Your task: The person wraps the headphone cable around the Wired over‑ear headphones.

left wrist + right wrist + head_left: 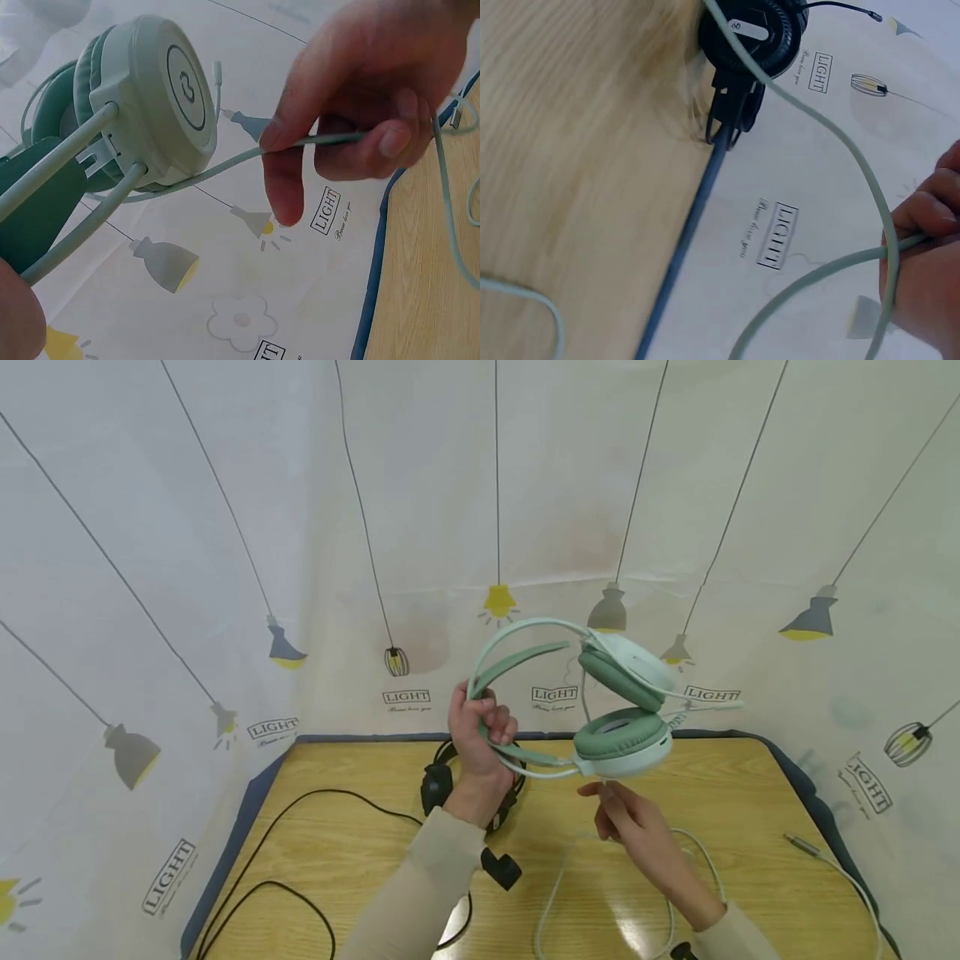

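Observation:
A pale mint-green headset point(633, 762) with darker green ear cushions hangs in the air above the table, lying sideways. My left hand point(483, 747) grips its headband, fingers curled round it. Just below the nearer ear cup, my right hand point(641, 839) pinches the headset's thin green cable point(240, 158) between thumb and fingers. In the left wrist view the cable runs from the ear cup to that hand. More of the cable loops in front of the right hand in the right wrist view. A slim microphone boom point(217, 82) sticks out past the cups.
Behind my left hand, a black headset point(437, 787) lies at the table's back edge. Its black cable point(324, 791) winds across the left side of the wooden table point(360, 868). The green cable's plug point(802, 844) lies at the right. A lamp-printed cloth point(450, 527) surrounds the table.

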Motion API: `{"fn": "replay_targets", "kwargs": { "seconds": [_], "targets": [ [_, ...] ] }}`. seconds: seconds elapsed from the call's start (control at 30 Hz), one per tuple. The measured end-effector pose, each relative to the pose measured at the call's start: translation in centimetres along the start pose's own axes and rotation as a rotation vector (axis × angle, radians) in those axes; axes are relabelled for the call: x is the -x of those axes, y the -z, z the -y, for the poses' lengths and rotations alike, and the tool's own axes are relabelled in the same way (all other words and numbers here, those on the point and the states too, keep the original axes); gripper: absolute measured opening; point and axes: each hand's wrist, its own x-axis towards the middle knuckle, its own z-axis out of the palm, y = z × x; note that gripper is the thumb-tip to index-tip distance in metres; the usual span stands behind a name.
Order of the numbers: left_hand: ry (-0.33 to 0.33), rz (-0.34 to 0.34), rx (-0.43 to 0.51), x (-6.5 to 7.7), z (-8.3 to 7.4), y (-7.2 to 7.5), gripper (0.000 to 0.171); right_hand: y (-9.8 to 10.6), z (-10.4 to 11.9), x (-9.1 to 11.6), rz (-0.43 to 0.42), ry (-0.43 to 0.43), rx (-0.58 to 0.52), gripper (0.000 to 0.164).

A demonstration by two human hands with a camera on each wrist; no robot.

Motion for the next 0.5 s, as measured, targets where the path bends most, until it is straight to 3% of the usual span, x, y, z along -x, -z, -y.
{"fn": "replay_targets", "kwargs": {
  "seconds": [0.07,0.3,0.5],
  "targets": [
    [-0.018,-0.033,-0.021,0.0,0.0,0.1,0.014,-0.2,0.7,0.2,-0.009,0.019,0.118,0.033],
    [-0.071,-0.058,-0.069,0.1,-0.1,0.0,0.014,-1.0,2.4,0.6,0.001,0.227,0.454,0.020],
    [-0.073,-0.070,-0.083,0.4,0.2,-0.2,0.016,-1.8,4.0,0.8,0.046,0.282,0.536,0.017]
  ]
}}
